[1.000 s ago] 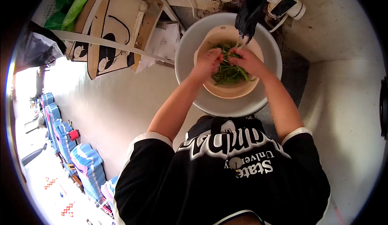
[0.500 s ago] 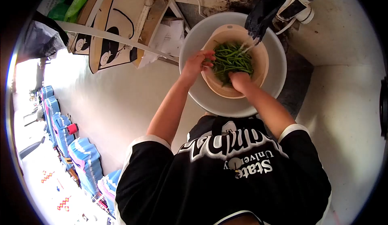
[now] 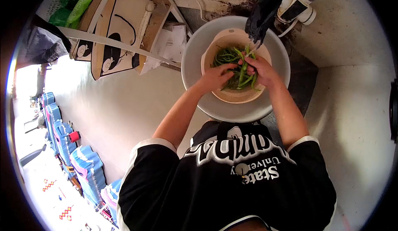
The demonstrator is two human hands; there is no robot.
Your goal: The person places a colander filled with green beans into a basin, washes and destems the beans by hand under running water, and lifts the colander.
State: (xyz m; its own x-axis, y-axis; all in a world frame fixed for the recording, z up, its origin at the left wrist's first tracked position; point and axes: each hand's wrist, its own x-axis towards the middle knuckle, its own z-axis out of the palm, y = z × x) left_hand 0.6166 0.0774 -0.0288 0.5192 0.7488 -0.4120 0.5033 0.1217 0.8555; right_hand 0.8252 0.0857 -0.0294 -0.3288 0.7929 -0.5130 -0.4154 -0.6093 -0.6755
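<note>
Long green peppers [image 3: 226, 57] lie in water in a pale pink basin [image 3: 238, 97], which sits inside a larger grey basin [image 3: 191, 61]. My right hand [image 3: 261, 70] is closed on several green peppers, lifted under the stream at the basin's right side. Over the left part of the peppers, my left hand [image 3: 217, 77] has its fingers apart, the fingertips close to or touching them. Water runs from the end of a black covering [image 3: 260, 23] above the basin's rim.
A shelf with a cartoon-printed board [image 3: 120, 36] and papers [image 3: 169, 44] stands at the upper left. A white device [image 3: 296, 7] is on the wall at the upper right. Blue-covered objects [image 3: 87, 171] line the lower left.
My right hand has come up from the lower part of the basin with green peppers in it. My left hand has moved right and down, from the rim to over the peppers.
</note>
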